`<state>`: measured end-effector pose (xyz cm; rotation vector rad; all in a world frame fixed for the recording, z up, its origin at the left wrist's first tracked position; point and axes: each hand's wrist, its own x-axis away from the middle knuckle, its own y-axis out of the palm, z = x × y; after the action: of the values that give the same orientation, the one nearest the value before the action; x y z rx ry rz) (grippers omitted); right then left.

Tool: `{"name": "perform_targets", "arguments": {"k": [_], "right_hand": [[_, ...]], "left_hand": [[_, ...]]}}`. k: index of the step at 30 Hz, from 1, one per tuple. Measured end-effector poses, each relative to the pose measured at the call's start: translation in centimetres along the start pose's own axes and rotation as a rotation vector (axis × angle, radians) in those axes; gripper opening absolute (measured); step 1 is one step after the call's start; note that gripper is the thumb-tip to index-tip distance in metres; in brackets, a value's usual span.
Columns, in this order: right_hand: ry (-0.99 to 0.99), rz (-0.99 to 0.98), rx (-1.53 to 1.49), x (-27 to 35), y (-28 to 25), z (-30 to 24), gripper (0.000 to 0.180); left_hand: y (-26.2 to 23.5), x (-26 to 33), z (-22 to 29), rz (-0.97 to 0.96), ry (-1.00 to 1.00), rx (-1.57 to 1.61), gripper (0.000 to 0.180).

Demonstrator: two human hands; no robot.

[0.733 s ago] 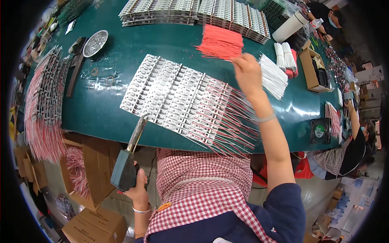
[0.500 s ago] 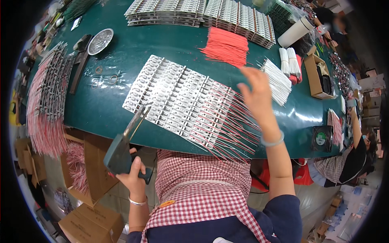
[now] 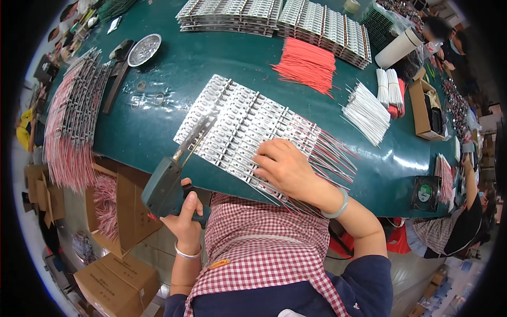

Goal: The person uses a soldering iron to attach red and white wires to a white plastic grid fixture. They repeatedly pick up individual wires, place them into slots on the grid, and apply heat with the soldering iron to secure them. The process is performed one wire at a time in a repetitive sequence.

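My left hand (image 3: 182, 224) is wrapped round the handle of a dark green soldering gun (image 3: 162, 185). Its metal tip reaches over the left part of a silvery panel (image 3: 224, 103) made of rows of small parts. On that panel's right half rests my right hand (image 3: 288, 171), fingers curled down and drawn together; whatever they pinch is hidden. Red and white wires (image 3: 332, 158) stick out from the panel's right side, some passing beneath my right wrist. Beyond the panel lie a pile of red wires (image 3: 305, 66) and a pile of white wires (image 3: 367, 115).
Stacked panels (image 3: 229, 16) stand at the far edge. At left are a metal bowl (image 3: 144, 50) and wired panels (image 3: 74, 127). To the right are a white bottle (image 3: 398, 48), a cardboard box (image 3: 425, 113) and a black spool (image 3: 424, 193). Other people work at the right.
My right hand has come down and left from near the wire piles onto the panel, its fingers now curled. The view has shifted slightly; the soldering gun stays over the panel's left part.
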<state>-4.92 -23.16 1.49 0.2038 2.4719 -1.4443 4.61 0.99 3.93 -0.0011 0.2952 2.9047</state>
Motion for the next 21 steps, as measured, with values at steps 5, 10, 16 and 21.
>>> {"name": "perform_targets", "arguments": {"k": [5, 10, 16, 21], "right_hand": [[0.018, 0.022, -0.052, 2.2, -1.0, -0.2, 0.033], [0.054, -0.014, -0.101, 3.7, -2.2, -0.2, 0.035], [0.142, 0.195, -0.088, 5.4, -3.1, 0.6, 0.036], [0.272, 0.107, 0.049, 6.1, -3.3, 0.7, 0.039]], "left_hand": [[0.3, -0.4, -0.3, 0.014, -0.046, 0.007, 0.031], [0.1, -1.0, -1.5, -0.013, -0.077, 0.025, 0.043], [0.9, -2.2, -1.8, -0.032, -0.147, 0.065, 0.039], [1.6, -3.1, -2.4, 0.028, -0.232, 0.13, 0.049]]}}
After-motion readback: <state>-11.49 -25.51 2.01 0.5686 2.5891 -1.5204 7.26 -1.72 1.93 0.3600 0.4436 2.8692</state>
